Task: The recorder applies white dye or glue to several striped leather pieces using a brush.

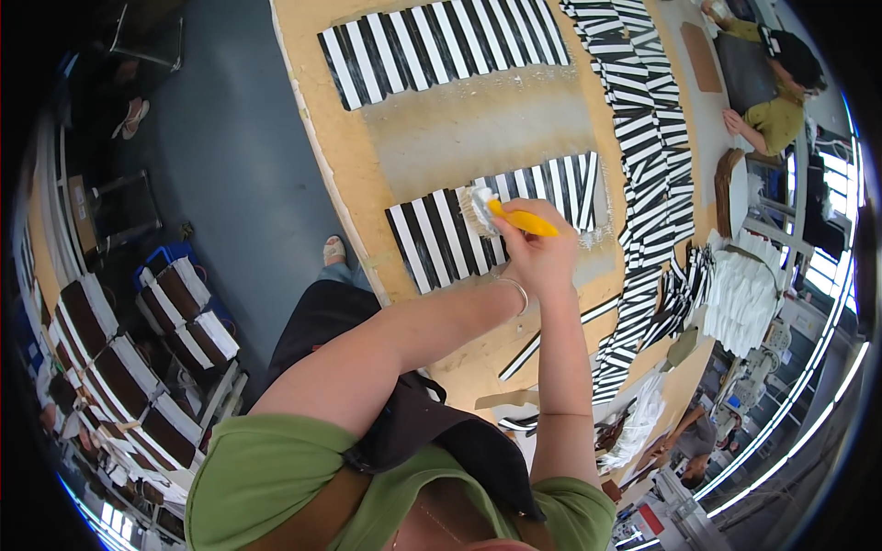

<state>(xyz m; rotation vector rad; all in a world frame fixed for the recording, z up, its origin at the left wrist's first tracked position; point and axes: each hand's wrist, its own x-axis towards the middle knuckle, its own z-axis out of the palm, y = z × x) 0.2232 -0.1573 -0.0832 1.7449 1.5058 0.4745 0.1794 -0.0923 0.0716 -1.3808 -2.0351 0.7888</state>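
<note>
Counter (349,156): tan, reaching beyond the right grip and to both sides of it.
Striped pile (648,138): a long band of black-and-white strips, right of the right grip, running away from the body.
Far row (446,46): striped strips side by side, well beyond the right grip.
Near row (436,234): under and left of the right grip, with more strips just beyond it; each strip's long axis points away from the body, tops tipped slightly left.
Right grip (544,248): closed around the brush handle, above the near row.
Left grip (507,272): wrist beside the right one; its fingers are mostly hidden, so I cannot tell what they do.
Brush (524,218): yellow handle in the right grip, the nearer one; pale bristles left of it, over the near row, long axis across the strips.
Loose strip (521,356): bodyward of the right grip, slanting.
</note>
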